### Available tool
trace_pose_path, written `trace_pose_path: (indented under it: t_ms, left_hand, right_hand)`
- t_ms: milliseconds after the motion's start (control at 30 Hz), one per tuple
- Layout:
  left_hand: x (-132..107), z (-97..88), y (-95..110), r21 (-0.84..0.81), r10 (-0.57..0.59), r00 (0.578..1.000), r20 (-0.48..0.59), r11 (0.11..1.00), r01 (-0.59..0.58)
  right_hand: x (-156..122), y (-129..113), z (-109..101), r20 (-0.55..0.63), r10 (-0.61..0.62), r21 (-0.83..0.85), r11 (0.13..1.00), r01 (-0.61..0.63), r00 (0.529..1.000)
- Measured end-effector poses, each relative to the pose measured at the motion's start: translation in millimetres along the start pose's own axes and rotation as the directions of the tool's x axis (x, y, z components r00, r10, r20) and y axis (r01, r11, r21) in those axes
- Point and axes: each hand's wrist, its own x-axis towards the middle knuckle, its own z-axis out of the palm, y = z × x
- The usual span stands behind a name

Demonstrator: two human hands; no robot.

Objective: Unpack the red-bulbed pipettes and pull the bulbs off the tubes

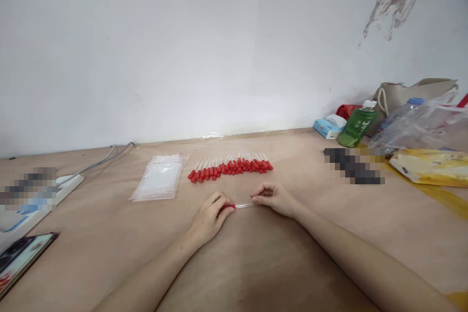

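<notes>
A clear dropper [243, 205] lies crosswise, left to right, between two sets of fingers, its red bulb [230, 206] clamped by the left hand [212, 213] and its stem's far end pinched by the right hand [275, 199].

One dropper [237, 206] is held between the two hands, and it lies almost level, from left to right. Its red bulb is pinched in the left hand [215, 212], partly covered by the fingers. From this bulb goes a thin transparent tube, and its far end meets the fingertips of the right hand [270, 199]. Just beyond lies a row of droppers [234, 165] of the same kind, with red bulbs toward the person and clear tubes pointing away; many bulbs are crowded together, some overlapping.
</notes>
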Motion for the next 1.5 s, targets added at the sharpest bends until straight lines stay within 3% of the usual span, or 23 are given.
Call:
trace_pose_path:
  t_ms: [67,133,267,433,567,833,1000,1067,1233,1300,1500]
  left_hand:
    - [-1,1.2,-4,0.051,0.035,0.997,-0.061,0.998,-0.032]
    - [0,3.2,-7,0.078,0.067,0.992,-0.110,0.995,-0.058]
    - [2,5.1,-8,0.079,0.106,0.985,-0.138,0.992,-0.096]
    - [6,3.2,-8,0.015,0.052,0.995,-0.082,0.999,-0.051]
    - [8,-1.5,-6,-0.057,-0.022,1.000,0.014,0.998,0.023]
    - [6,-5.3,-5,-0.087,0.001,1.000,0.025,0.996,0.001]
    - [3,-5.1,-11,-0.073,0.024,1.000,0.013,0.997,-0.023]
    - [0,-8.7,-17,-0.078,-0.010,1.000,-0.026,0.997,0.007]
    - [-9,-16.9,-30,-0.065,-0.135,0.984,-0.114,0.990,0.128]
    - [-10,-16.1,-34,-0.058,-0.174,0.972,-0.158,0.984,0.166]
    - [-11,-17.7,-45,0.024,-0.227,0.917,-0.328,0.968,0.249]
  right_hand:
    - [-2,1,2,0.026,-0.080,-0.187,0.979,0.084,0.996]
    - [-3,1,7,0.078,-0.208,-0.377,0.899,0.222,0.975]
    - [-1,3,19,0.203,-0.415,-0.689,0.583,0.431,0.887]
    - [2,6,22,0.293,-0.482,-0.827,0.307,0.472,0.826]
    - [-2,5,20,0.331,-0.503,-0.856,0.194,0.478,0.798]
    - [-3,6,22,0.360,-0.517,-0.839,0.185,0.511,0.777]
    - [-5,7,18,0.353,-0.512,-0.827,0.222,0.517,0.783]
    - [-7,7,11,0.295,-0.511,-0.827,0.287,0.484,0.807]
    - [-8,8,-9,0.022,-0.467,-0.746,0.581,0.325,0.884]
    - [-7,8,-11,-0.033,-0.451,-0.724,0.626,0.290,0.892]
    - [-4,7,-5,-0.011,-0.458,-0.786,0.554,0.276,0.889]
